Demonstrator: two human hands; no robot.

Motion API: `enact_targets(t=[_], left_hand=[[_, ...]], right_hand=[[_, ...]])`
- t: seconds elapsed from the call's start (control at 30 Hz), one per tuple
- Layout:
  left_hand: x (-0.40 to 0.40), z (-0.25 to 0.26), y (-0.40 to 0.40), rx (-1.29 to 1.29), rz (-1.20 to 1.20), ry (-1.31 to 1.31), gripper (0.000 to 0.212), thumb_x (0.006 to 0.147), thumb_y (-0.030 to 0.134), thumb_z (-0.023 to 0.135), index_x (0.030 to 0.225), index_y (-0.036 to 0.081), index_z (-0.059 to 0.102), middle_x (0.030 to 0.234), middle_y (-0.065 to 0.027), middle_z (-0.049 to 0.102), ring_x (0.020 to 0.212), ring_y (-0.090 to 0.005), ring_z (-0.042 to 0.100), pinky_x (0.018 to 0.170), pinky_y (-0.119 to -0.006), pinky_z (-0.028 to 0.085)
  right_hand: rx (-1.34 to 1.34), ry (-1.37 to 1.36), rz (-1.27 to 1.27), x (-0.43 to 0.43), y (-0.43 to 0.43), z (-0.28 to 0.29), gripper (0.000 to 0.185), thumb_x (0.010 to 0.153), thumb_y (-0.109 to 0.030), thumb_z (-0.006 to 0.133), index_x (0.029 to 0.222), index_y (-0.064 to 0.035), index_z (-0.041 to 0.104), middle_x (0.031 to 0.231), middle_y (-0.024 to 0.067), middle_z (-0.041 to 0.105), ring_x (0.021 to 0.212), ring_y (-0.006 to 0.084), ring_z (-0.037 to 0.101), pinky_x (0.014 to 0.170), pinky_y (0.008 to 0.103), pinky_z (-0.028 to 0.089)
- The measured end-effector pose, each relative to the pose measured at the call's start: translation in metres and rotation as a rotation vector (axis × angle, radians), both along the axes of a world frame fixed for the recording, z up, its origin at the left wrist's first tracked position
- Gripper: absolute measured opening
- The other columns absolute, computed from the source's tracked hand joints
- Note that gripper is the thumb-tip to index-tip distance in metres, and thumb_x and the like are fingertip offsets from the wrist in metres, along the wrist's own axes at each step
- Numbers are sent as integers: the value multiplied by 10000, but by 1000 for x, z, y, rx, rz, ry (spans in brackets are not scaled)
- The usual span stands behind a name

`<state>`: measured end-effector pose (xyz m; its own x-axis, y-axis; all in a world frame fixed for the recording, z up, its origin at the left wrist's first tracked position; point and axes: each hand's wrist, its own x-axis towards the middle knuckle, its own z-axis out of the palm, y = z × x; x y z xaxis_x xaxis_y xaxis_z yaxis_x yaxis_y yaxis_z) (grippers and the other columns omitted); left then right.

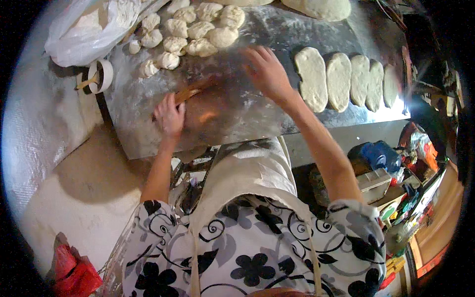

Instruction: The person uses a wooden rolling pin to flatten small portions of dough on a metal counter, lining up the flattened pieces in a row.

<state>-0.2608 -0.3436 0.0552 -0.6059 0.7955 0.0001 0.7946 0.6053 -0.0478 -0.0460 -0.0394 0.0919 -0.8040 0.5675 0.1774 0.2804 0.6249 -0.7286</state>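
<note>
My left hand (170, 116) is closed round one end of a wooden rolling pin (187, 93), which lies slanted over the floured metal work surface (237, 115). My right hand (265, 70) is over the middle of the surface, fingers spread and a little blurred, with nothing seen in it; whether it touches the metal I cannot tell. Several dough balls (198, 29) sit in a cluster beyond my hands. To the right of my right hand, several flattened oval dough pieces (312, 80) lie side by side.
A plastic bag (89, 33) holding dough or flour is at the back left, near a white round container (105, 76) with a wooden handle across it. Larger dough (323, 7) lies at the far edge. Below the surface on the right are a blue plastic bottle (378, 156) and boxes.
</note>
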Motion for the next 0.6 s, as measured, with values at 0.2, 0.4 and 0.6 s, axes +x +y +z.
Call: enact_targets(t=[0.2, 0.4, 0.6], left_hand=[[-15, -30, -123, 91, 452, 86, 536, 961, 329, 576, 1414, 60, 477, 1389, -195, 521, 1251, -405, 483, 1103, -583, 296], [-19, -20, -105, 241, 317, 84, 542, 972, 402, 525, 1407, 79, 500, 1337, -173, 570, 1266, -399, 482, 1104, -587, 281], [-21, -11, -97, 274, 251, 119, 506, 950, 369, 590, 1370, 92, 536, 1249, -148, 617, 1153, -374, 539, 1070, -533, 314]], right_hand=[[132, -219, 2, -113, 4, -32, 515, 835, -301, 749, 1287, -108, 597, 1340, 138, 580, 1253, 383, 522, 991, 493, 505], [228, -72, -116, -42, -56, -57, 494, 805, -161, 784, 1265, -114, 606, 1316, 126, 599, 1220, 397, 529, 953, 500, 497], [163, -82, -11, -60, -164, -29, 507, 834, -153, 698, 1323, -111, 575, 1360, 102, 589, 1299, 327, 510, 1119, 516, 376]])
